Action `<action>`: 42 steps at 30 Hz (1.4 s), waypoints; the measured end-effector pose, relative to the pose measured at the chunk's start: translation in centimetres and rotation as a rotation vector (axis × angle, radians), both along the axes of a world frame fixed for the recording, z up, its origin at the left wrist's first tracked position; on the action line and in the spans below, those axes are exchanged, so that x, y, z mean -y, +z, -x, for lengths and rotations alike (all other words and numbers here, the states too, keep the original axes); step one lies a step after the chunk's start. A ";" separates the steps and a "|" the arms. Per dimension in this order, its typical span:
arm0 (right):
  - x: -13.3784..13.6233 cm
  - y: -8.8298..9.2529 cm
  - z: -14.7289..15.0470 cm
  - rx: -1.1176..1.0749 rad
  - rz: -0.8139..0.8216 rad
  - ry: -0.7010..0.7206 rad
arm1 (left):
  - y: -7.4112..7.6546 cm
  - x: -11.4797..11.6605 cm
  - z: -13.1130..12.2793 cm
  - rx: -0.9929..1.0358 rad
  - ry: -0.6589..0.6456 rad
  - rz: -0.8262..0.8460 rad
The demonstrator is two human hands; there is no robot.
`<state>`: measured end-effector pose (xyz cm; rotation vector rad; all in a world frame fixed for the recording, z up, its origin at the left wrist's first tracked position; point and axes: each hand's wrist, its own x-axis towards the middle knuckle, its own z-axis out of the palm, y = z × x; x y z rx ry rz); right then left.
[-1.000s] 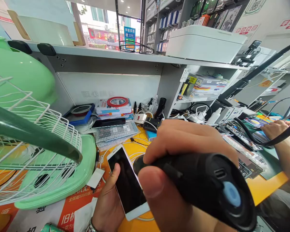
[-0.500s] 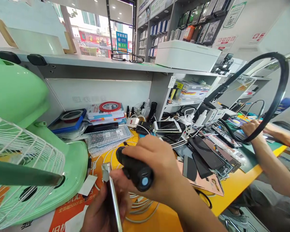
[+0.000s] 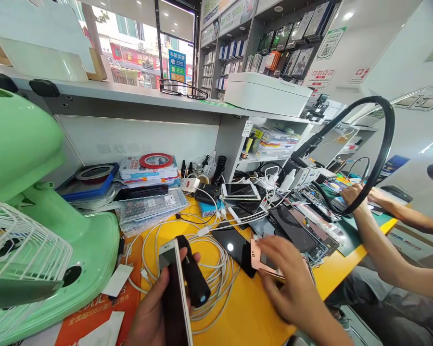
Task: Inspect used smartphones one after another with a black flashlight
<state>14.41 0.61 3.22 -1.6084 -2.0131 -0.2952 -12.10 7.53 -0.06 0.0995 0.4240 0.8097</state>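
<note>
My left hand point(image 3: 153, 305) grips a white-framed smartphone point(image 3: 176, 298), tilted with its dark screen showing. Right beside the phone is a black handheld tool point(image 3: 193, 274) with a blue spot on its end. My left fingertips show next to the tool, but I cannot tell whether they hold it or it rests on the coiled white cable point(image 3: 216, 288). My right hand point(image 3: 288, 283) is over the desk with its fingers curved and apart, at the edge of a pink tablet-like panel point(image 3: 257, 257). A black glass panel point(image 3: 234, 245) lies between the cable and that panel.
A green fan point(image 3: 101, 240) with a white wire guard stands at the left. Dark device panels point(image 3: 296, 228) and loose cables crowd the right. Beyond them, a co-worker's hands point(image 3: 355, 197) are near a black looped arm point(image 3: 386, 144). White tablet point(image 3: 240, 191) lies at the back.
My right hand has let go of the black tool and moved right to the pink panel. The tool is now beside the phone in my left hand. The view has shifted slightly right.
</note>
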 end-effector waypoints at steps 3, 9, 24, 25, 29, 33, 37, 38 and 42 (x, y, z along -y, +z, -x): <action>1.0 -1.6 -7.1 0.022 -0.069 -0.234 | 0.2 -0.3 0.1 0.029 0.030 -0.012; 1.3 -4.2 -12.9 0.056 0.030 -0.410 | 0.2 -0.4 0.5 -0.019 0.056 -0.060; 1.7 -4.8 -14.1 0.059 0.043 -0.372 | -0.2 -0.7 0.5 -0.075 0.062 -0.090; 1.6 -4.7 -14.1 0.064 0.046 -0.364 | -0.2 -0.8 0.5 -0.078 0.059 -0.090; 1.1 -4.4 -13.9 0.085 0.068 -0.318 | 0.9 -0.9 0.2 -0.186 0.151 0.005; 0.8 -4.4 -13.8 0.095 0.087 -0.287 | 2.1 -0.8 -0.1 -0.294 0.233 0.041; 0.8 -4.5 -13.9 0.094 0.095 -0.273 | 2.6 -0.8 -0.2 -0.336 0.266 0.080; 0.8 -4.6 -13.9 0.094 0.096 -0.270 | 2.6 -0.8 -0.2 -0.335 0.264 0.075; 0.7 -4.6 -14.0 0.094 0.095 -0.263 | 2.3 -0.8 -0.4 -0.372 0.266 0.017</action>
